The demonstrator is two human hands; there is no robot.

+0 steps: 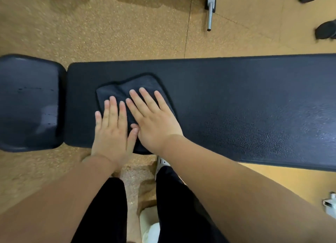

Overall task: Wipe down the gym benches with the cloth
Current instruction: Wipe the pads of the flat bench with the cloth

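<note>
A long black padded bench pad (236, 104) runs across the view, with a separate black seat pad (29, 102) at its left end. A dark folded cloth (138, 84) lies flat on the left part of the long pad. My left hand (112, 131) and my right hand (152, 119) both press down on the cloth with straight fingers, side by side, thumbs nearly touching. The hands cover the near half of the cloth. The pad to the right of the cloth shines as if wet.
Tan speckled gym floor (109, 28) lies beyond and under the bench. A metal bar on a stand (210, 11) stands behind the bench, with dark round weights (325, 30) at the far right. My legs in black trousers (174, 197) stand close against the bench's near edge.
</note>
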